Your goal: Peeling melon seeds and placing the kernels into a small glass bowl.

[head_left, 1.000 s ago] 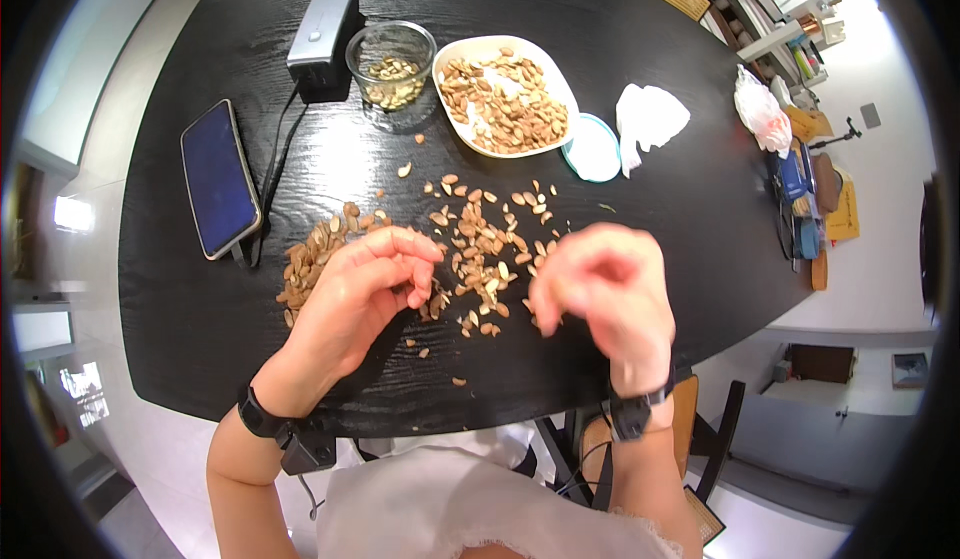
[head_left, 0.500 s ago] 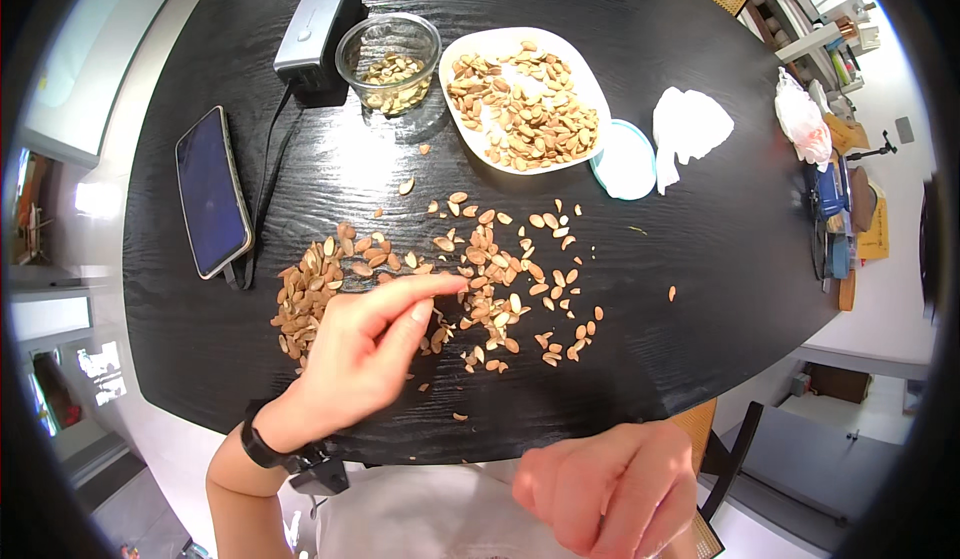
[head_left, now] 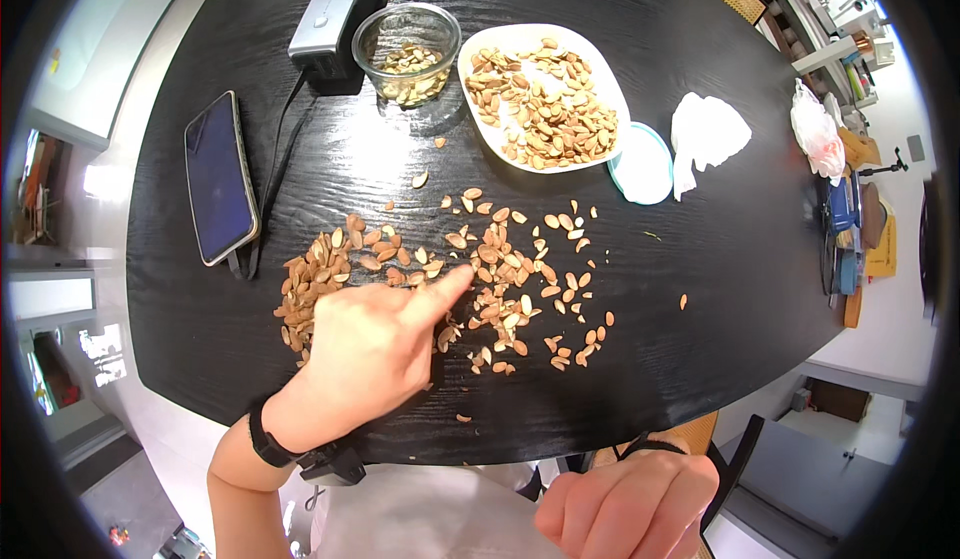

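Note:
My left hand (head_left: 375,344) is over the loose seeds on the table, index finger stretched out and the other fingers curled under. Its fingertip touches the left edge of a scattered patch of brown seeds and split shells (head_left: 505,264). Partly behind this hand lies a denser heap of brown seeds (head_left: 315,279). Close to my body, beyond the table's near edge, my right hand (head_left: 630,504) is curled closed; whatever is inside its fingers is hidden. A white bowl (head_left: 616,89) of brown seeds and a glass bowl (head_left: 368,69) holding paler kernels stand farther back.
A phone (head_left: 220,179) lies at the left, near a grey and black box (head_left: 335,19) with a cable. Right of the white bowl are a round pale-blue-rimmed lid (head_left: 642,166) and a crumpled white tissue (head_left: 708,131). One seed (head_left: 684,302) lies apart at the right.
My left hand has turned palm-down, its thumb now hidden, with the index finger still at the seeds. My right hand has shifted slightly right and down. The whole view has shifted slightly.

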Demonstrator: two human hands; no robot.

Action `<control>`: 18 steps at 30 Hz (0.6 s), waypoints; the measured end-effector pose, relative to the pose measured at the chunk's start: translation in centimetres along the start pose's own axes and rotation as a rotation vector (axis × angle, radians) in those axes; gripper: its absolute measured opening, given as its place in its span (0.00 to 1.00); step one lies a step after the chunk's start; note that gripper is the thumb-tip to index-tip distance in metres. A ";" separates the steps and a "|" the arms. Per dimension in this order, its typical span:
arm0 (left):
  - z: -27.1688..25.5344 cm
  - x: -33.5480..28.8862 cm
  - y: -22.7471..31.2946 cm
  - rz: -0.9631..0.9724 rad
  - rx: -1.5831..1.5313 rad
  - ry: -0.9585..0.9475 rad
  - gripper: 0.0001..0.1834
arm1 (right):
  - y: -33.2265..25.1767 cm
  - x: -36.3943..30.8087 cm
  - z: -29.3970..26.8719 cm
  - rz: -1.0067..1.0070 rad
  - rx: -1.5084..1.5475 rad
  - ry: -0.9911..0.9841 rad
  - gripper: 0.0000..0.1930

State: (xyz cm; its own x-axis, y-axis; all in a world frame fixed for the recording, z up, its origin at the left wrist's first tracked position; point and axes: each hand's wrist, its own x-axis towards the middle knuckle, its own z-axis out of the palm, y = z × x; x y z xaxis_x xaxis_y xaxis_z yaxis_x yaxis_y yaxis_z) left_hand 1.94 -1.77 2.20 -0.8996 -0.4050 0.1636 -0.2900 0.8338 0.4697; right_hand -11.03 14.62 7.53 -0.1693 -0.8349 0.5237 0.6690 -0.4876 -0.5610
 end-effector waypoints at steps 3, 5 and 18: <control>-0.5 0.1 -0.7 -0.112 -0.138 0.086 0.27 | 0.0 0.1 0.0 0.000 -0.033 0.002 0.04; -1.0 0.1 -0.5 -0.355 -0.548 0.090 0.25 | 0.0 0.0 -0.1 -0.024 -0.062 -0.012 0.04; -1.8 0.1 -1.0 -0.570 -1.108 0.156 0.18 | -0.3 -0.4 -0.1 0.060 -0.022 0.009 0.06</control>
State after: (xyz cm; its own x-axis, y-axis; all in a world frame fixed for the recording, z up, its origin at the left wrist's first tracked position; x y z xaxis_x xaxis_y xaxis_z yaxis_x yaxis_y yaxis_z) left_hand 2.75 -3.28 3.30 -0.6669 -0.7063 -0.2373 -0.1264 -0.2066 0.9702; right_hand -11.22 15.05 7.44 -0.1364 -0.8650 0.4828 0.6618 -0.4423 -0.6054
